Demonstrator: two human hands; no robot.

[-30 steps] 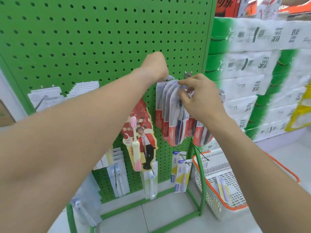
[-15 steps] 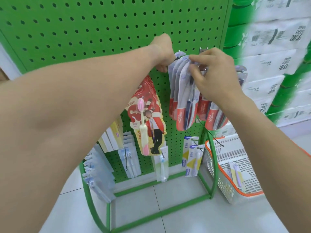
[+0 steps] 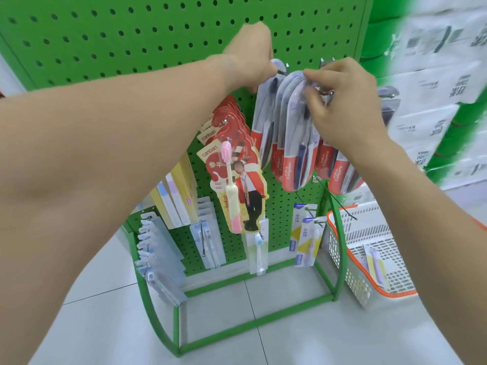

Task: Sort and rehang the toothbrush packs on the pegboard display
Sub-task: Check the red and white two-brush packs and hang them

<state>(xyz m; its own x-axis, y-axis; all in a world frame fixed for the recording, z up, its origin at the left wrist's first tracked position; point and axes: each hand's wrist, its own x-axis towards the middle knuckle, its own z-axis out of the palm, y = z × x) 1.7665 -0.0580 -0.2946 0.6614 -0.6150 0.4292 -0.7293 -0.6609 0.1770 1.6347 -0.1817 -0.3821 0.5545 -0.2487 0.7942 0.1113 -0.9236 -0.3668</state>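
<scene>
The right hand (image 3: 340, 101) pinches the top edge of the front pack in a fan of red-and-clear toothbrush packs (image 3: 292, 143), thumb and fingers closed on the plastic near the hanging hole. The left hand (image 3: 253, 56) is curled at the peg end just left of that fan, against the green pegboard (image 3: 131, 35); its fingers are turned away, so whether it holds the hook or a pack cannot be told. The fan hangs high on the board, splayed rather than flat — probably mid-threading.

Around it, much looks settled: a row of red cartoon-card packs (image 3: 234, 164) hangs to the left, a second red bunch (image 3: 340, 167) behind the right wrist, and pale blue and yellow packs on the lower pegs. A white basket (image 3: 369, 259) with an orange rim stands on the floor to the right with at least one purple brush pack (image 3: 375, 262) inside — so some stock likely remains to hang.
</scene>
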